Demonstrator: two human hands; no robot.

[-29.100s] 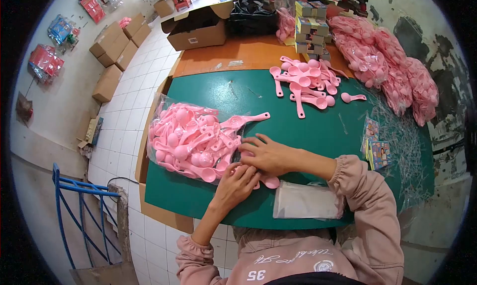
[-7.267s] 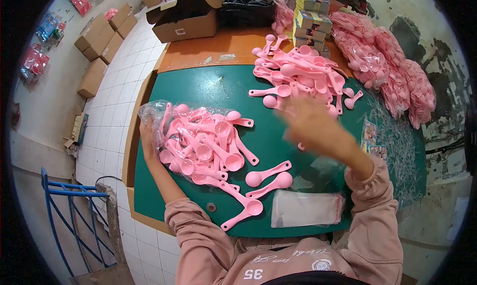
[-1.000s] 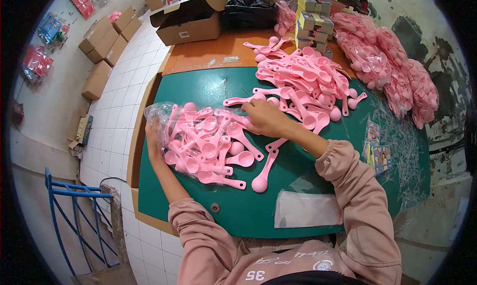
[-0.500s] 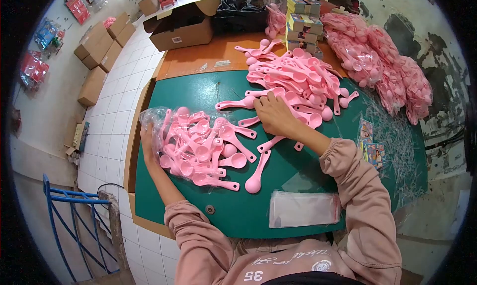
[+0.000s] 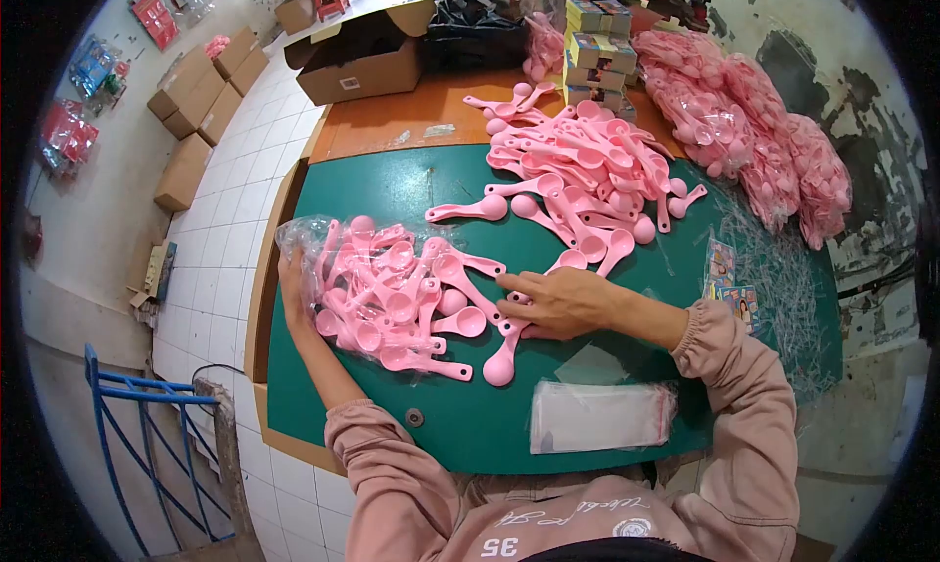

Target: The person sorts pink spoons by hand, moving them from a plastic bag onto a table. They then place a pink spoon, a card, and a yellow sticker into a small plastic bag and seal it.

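Observation:
Pink spoons [image 5: 397, 303] lie in and at the mouth of a clear plastic bag [image 5: 311, 237] on the left of the green table top [image 5: 392, 185]. My left hand [image 5: 292, 280] holds the bag's left edge, its fingers partly hidden behind the film. Near the table's middle, my right hand [image 5: 556, 303] has its fingers closed on pink spoon handles, just right of the bagged spoons. One spoon [image 5: 499, 368] lies below its fingertips. A large heap of pink spoons [image 5: 587, 151] spreads beyond my right hand.
Flat clear bags [image 5: 602, 417] lie near the front edge. Stacked cards [image 5: 597, 58] stand behind the heap, beside large bags of pink spoons [image 5: 744, 121]. An open cardboard box [image 5: 360, 72] is at the back. Plastic strips [image 5: 783, 288] and card packs [image 5: 734, 303] lie at the right.
My right hand has moved from the heap toward me, down to the table's middle, and some spoons at the heap's near edge have shifted. My left hand stays at the bag.

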